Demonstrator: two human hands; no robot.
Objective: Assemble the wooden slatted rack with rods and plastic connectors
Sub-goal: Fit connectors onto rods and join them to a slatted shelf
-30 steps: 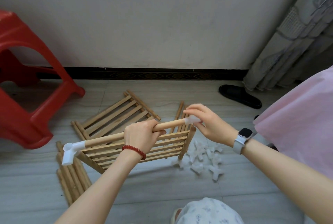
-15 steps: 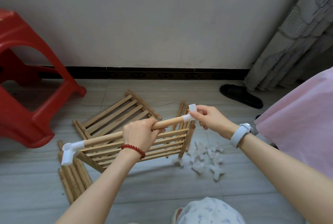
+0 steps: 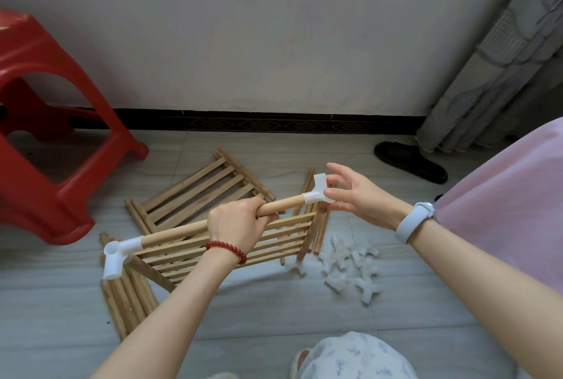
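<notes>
Grey tiled floor [image 3: 274,311] meeting a pale wall with a dark patterned skirting. A wooden rod [image 3: 189,229] is held above the floor, slanting up to the right, with a white plastic connector on each end: the left connector [image 3: 117,256] and the right connector [image 3: 318,193]. The left hand [image 3: 237,226] grips the rod near its middle, fingers curled round it. The right hand [image 3: 356,199] has its fingers spread and mostly straight, thumb and fingertips touching the right connector. Beneath the rod lie 2 slatted panels: a near panel [image 3: 231,252] and a far panel [image 3: 198,189]. Loose rods [image 3: 128,296] lie at lower left, spare connectors [image 3: 350,269] in a heap at right. Periphery: red plastic stool [image 3: 45,141], black slipper [image 3: 411,162], curtain [image 3: 502,58].
</notes>
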